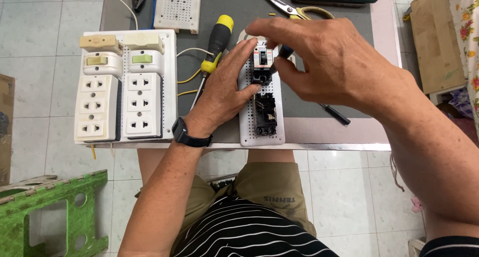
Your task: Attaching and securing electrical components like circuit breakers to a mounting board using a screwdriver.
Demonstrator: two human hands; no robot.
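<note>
From the head camera, the left hand (222,95) lies flat on the bench (309,125), fingers spread and pressing against the left edge of a narrow white perforated board (247,132). Its fingertips touch a small black circuit breaker (261,62) mounted near the top of that board; a second black component (264,115) sits below it on the same board. A dark watch (187,134) circles the left wrist.

The right hand (334,62) hovers above the breaker, thumb and fingers pinched narrowly around a thin dark-handled tool (285,51) whose tip points down at the breaker; what kind of tool it is cannot be told.

Just left of the left hand lies a screwdriver (215,45) with a black and yellow handle, near thin yellow and white wires. Further left rests a larger white board (169,87) carrying two cream switches and two three-outlet sockets. Yellow-handled scissors (294,8) lie at the far edge, beside a dark flat case. Another slim black tool (335,114) rests on the bench under the right forearm. A green plastic stool (55,212) stands on the tiled floor at lower left.
</note>
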